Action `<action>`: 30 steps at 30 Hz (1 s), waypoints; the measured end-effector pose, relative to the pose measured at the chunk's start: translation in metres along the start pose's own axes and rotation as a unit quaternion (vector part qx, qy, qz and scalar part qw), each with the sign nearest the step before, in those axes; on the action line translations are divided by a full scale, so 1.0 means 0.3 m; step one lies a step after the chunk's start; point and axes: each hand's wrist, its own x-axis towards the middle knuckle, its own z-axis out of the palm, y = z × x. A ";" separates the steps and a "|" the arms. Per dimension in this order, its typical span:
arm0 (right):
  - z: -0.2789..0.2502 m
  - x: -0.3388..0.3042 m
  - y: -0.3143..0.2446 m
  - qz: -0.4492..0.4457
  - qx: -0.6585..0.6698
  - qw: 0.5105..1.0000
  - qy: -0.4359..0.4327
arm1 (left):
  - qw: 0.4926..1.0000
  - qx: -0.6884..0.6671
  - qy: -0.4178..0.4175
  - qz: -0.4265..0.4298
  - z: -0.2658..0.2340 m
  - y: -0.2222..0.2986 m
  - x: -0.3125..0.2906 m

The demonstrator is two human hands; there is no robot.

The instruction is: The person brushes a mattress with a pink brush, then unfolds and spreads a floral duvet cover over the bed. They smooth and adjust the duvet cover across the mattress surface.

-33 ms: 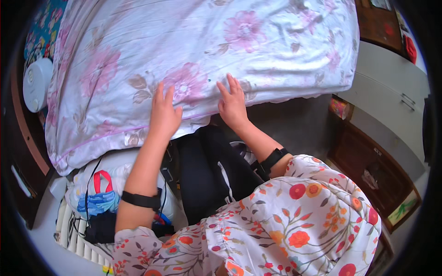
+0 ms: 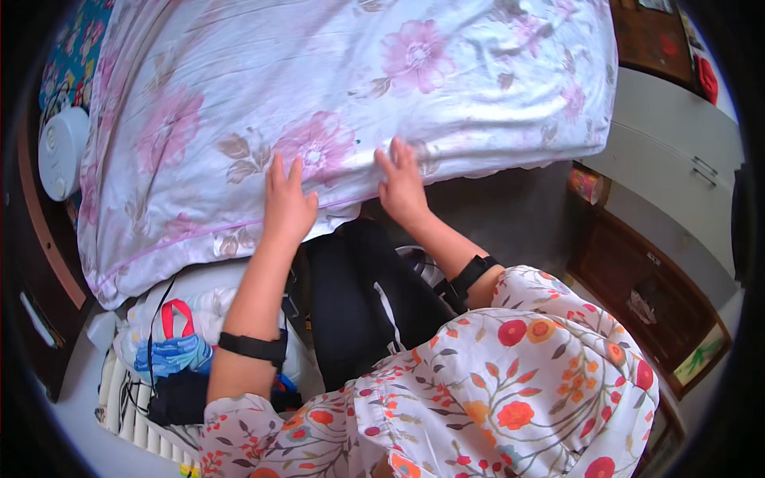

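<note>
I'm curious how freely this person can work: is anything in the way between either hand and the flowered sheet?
Nothing visible is: the left hand and right hand are both at the flowered sheet, near its closest edge, with no object in between.

readable text: none | white rounded device point(image 2: 67, 163): small faint marking, too blurred to read

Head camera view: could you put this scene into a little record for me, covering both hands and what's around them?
Left hand: open, over the near edge of a white fabric sheet with pink flowers; grasps nothing visible
Right hand: open, over the same edge; slightly blurred
Contact: pressure cannot be told
Far left: round white plastic object
Lower left: crumpled blue cloth
Right side: pale cabinet with slim handles
</note>
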 end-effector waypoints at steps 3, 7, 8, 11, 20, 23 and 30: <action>0.010 -0.123 0.028 -0.015 0.013 0.971 -0.239 | 0.991 0.061 -0.071 -0.096 0.079 0.033 -0.025; -0.018 -0.182 0.087 -0.019 0.195 0.965 -0.172 | 0.965 0.115 -0.141 -0.188 0.102 0.048 -0.004; -0.026 -0.152 0.116 -0.014 0.149 0.983 -0.105 | 0.962 0.120 -0.133 -0.205 0.101 0.051 0.009; -0.051 -0.019 0.228 0.013 0.035 0.999 -0.019 | 0.951 0.106 -0.161 -0.241 0.103 0.057 0.043; -0.002 -0.105 0.167 -0.067 0.187 0.946 -0.257 | 0.936 0.132 -0.151 -0.291 0.139 0.051 0.077; -0.077 -0.111 0.243 -0.059 0.268 0.947 -0.168 | 0.921 0.123 -0.156 -0.336 0.150 0.067 0.128; -0.315 -0.015 0.778 -0.029 0.039 0.998 -0.034 | 0.979 0.189 0.059 -0.054 0.393 0.440 0.152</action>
